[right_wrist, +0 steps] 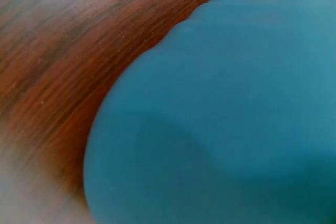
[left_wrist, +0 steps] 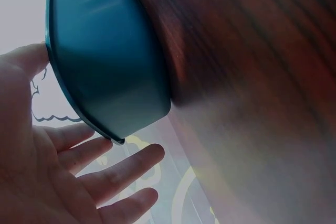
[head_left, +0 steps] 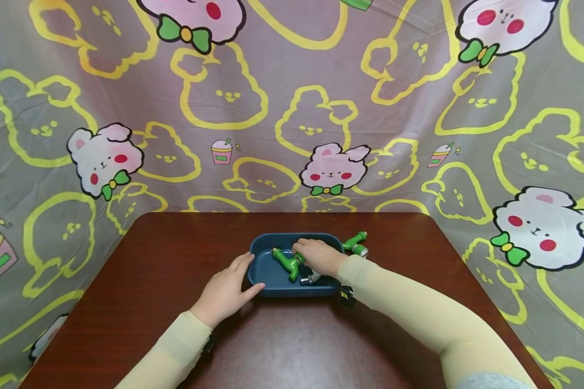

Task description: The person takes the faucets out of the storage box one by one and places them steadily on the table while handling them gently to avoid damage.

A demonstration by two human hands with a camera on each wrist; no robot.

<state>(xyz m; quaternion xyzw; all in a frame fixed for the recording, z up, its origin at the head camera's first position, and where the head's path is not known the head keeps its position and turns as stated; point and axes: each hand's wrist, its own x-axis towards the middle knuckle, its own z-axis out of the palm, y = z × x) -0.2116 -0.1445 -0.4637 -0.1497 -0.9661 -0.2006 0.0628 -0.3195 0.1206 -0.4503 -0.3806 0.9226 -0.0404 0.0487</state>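
Note:
A dark blue plastic basin (head_left: 292, 292) stands on the table. Inside it lies a green faucet (head_left: 286, 262), beside a second one with a grey spout and silver tip (head_left: 309, 279), partly hidden. My right hand (head_left: 321, 256) reaches over the basin's right side, its fingertips pinching the green faucet near its handle; the grip is partly covered by the hand. My left hand (head_left: 226, 289) is at the basin's left end, thumb and fingertips touching the rim (left_wrist: 63, 90), fingers spread and fairly straight. The right wrist view shows only the basin's outer wall (right_wrist: 220, 103) and wood.
Another green faucet (head_left: 355, 244) lies on the table just right of the basin, partly behind the right hand and sleeve. The brown wooden table (head_left: 175, 254) has rounded far corners. A patterned cloth (head_left: 272, 146) hangs behind it and along both sides.

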